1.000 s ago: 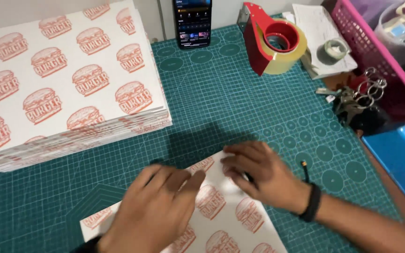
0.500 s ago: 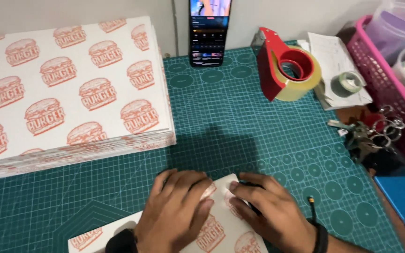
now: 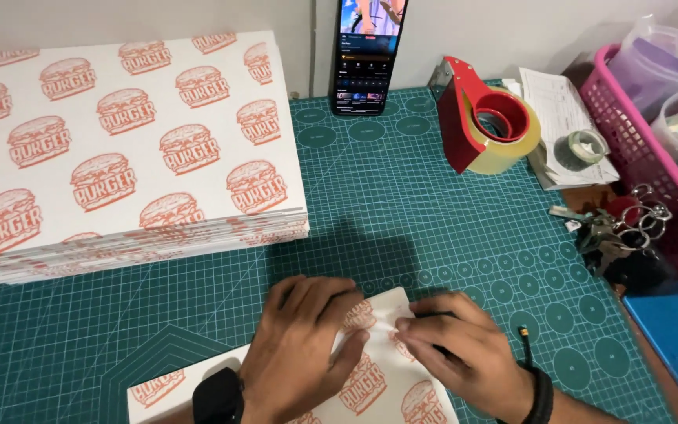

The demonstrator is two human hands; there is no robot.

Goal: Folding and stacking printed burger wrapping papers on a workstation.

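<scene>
On green mat (image 3: 433, 204), near front edge: printed sheet (image 3: 370, 385) lies flat. Left hand (image 3: 300, 345) presses it, palm down; right hand (image 3: 457, 353) pinches folded top edge. Sheet likely thin, light, limp, creases easily; best held at edges. Stack (image 3: 119, 157) behind left.

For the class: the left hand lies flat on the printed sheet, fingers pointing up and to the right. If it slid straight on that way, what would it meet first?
Probably the right hand: the left hand has its fingertips almost touching the right hand's fingertips over the printed sheet.
</scene>
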